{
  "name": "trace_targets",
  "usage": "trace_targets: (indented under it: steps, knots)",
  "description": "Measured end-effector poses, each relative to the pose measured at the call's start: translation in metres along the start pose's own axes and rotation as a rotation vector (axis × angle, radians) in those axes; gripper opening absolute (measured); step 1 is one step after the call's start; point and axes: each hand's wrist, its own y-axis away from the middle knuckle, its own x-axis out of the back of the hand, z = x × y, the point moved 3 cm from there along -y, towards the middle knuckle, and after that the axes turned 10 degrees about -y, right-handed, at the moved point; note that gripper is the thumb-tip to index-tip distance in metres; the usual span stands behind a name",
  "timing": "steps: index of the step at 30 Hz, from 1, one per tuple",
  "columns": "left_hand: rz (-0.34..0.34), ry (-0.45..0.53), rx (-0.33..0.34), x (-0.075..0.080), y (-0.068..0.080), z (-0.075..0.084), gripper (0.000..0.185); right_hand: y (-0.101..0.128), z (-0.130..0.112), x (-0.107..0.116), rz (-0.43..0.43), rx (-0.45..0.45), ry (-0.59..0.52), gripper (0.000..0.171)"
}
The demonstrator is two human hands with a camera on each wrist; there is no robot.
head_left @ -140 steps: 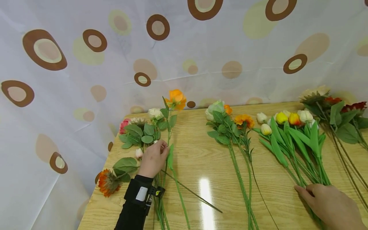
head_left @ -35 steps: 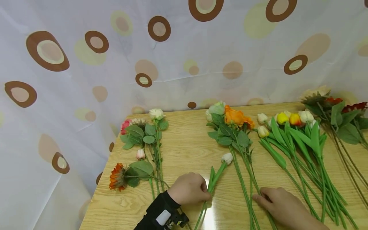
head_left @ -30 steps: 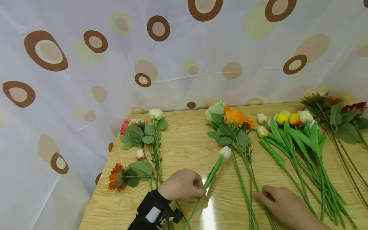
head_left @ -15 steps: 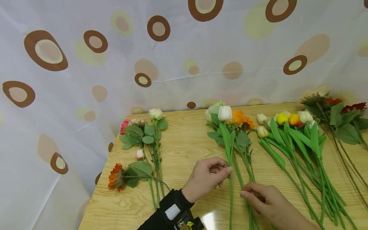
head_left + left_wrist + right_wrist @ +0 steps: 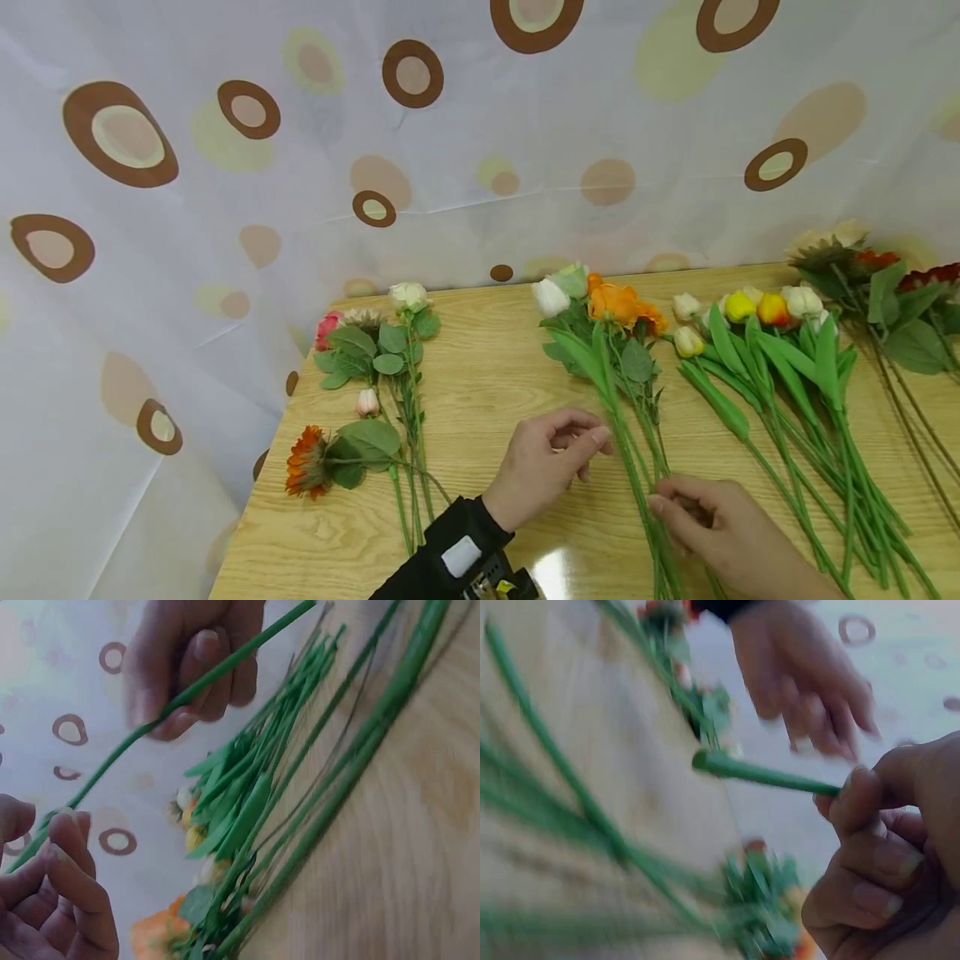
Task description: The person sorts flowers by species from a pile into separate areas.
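A white tulip (image 5: 551, 297) leans left over the middle bunch in the head view, beside a pale green rose (image 5: 576, 278) and orange flowers (image 5: 618, 305). My right hand (image 5: 727, 533) pinches the tulip's green stem (image 5: 772, 778) between thumb and forefinger; the stem's cut end points out of the grip in the right wrist view. Left of that stem, my left hand (image 5: 543, 467) holds nothing, its fingers loosely bent and thumb close to the leaves. In the left wrist view its fingertips (image 5: 67, 825) overlap the stem.
On the wooden table (image 5: 480, 367), a left group has a cream rose (image 5: 408, 296), a pink-white tulip bud (image 5: 367, 402) and an orange flower (image 5: 306, 462). Yellow and white tulips (image 5: 772, 308) lie right, with dark red flowers (image 5: 930, 277) beyond. A patterned curtain (image 5: 465, 125) hangs behind.
My left hand brought an orange flower, then the white tulip, from the left group to the middle bunch and let go of the tulip. My right hand moved left from the tulips and took its stem.
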Motion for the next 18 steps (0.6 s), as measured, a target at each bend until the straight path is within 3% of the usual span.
trace_targets:
  steps: [5,9,11,14,16,18]
  knots:
    - [0.037,-0.126,0.041,0.024,0.003,-0.007,0.028,0.014,0.003,0.056,0.331,-0.080,0.460,0.017]
    - [0.081,-0.294,0.064,0.047,0.009,-0.013,0.027,0.025,0.012,0.090,0.433,-0.161,0.684,0.021]
    - [0.144,-0.463,0.054,0.060,0.011,-0.015,0.024,0.029,0.018,0.100,0.451,-0.193,0.746,0.023]
    - [0.287,-0.829,0.057,0.085,0.015,-0.019,0.018,0.034,0.029,0.111,0.440,-0.277,0.787,0.031]
    - [0.373,-1.057,0.123,0.103,0.018,-0.023,0.018,0.036,0.037,0.117,0.397,-0.374,0.803,0.035]
    - [0.401,-1.239,0.225,0.118,0.021,-0.030,0.028,0.038,0.045,0.122,0.326,-0.483,0.796,0.036]
